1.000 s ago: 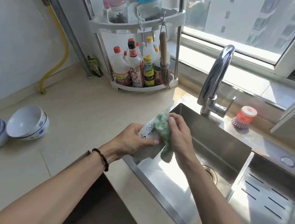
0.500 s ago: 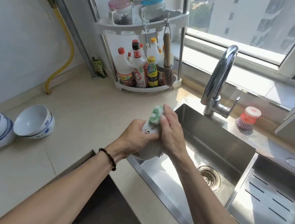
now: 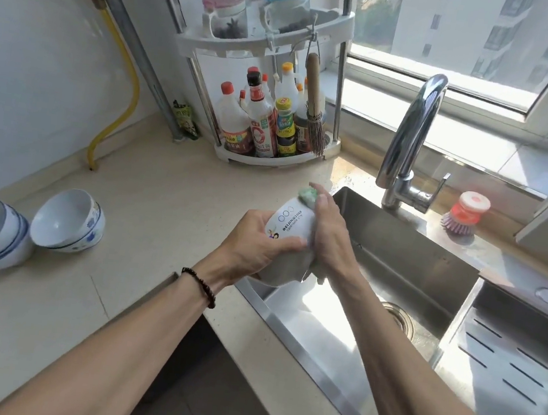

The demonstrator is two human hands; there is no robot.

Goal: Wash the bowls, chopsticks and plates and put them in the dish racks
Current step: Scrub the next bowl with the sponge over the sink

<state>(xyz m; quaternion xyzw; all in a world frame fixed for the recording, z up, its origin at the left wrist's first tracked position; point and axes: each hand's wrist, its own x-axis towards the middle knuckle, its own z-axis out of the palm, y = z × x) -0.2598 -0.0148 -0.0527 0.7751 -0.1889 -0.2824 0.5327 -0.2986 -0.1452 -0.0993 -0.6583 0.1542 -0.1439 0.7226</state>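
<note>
The bowl (image 3: 289, 228) is held over the sink's (image 3: 407, 265) left edge, gripped by the left hand (image 3: 257, 245). The cloth (image 3: 308, 196) — clutched in the right hand (image 3: 329, 238) — has been worked up to the rim (from mid-bowl a second ago); scrubbing continues, rinsing not yet begun.

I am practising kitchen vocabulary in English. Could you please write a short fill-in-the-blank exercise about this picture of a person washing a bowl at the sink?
1. The left hand grips a white ____ printed with "Beijing 2008".
2. The right hand presses a ____ cloth against it.
3. The stacked blue-and-white bowls wait on the ____, left of the sink.
4. The tap is turned ____; no water runs from it.

Missing words: bowl; green; counter; off
</note>
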